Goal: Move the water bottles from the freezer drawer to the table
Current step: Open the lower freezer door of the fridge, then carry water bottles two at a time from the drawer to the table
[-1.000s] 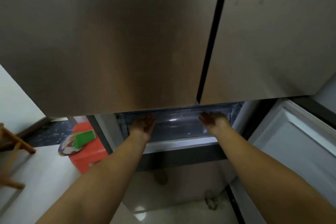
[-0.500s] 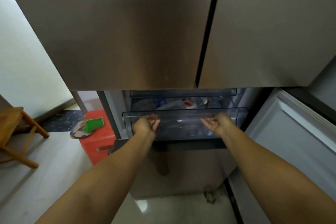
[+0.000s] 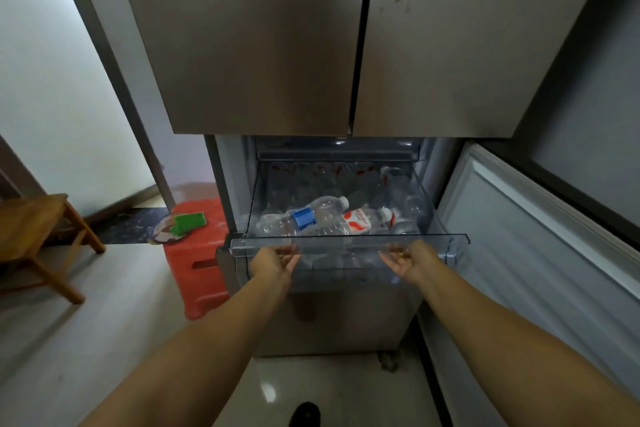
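Note:
The clear plastic freezer drawer [image 3: 446, 240] is pulled out under the closed upper fridge doors. Several water bottles lie on their sides in it. A bottle with a blue label [image 3: 304, 217] lies on top at the front left, and a bottle with a red-and-white label [image 3: 358, 222] is beside it on the right. My left hand [image 3: 275, 262] and my right hand [image 3: 410, 262] are palm up at the drawer's front lip, fingers curled under it, left and right of the middle.
The open freezer door [image 3: 536, 236] stands at the right. A red plastic stool [image 3: 197, 263] with a green sponge [image 3: 188, 220] sits left of the fridge. A wooden stool [image 3: 31, 229] is at the far left. Tiled floor lies below.
Both hands have pulled the drawer outward toward me. The bottles inside, hidden a second ago, now show. The view has backed away and tilted down.

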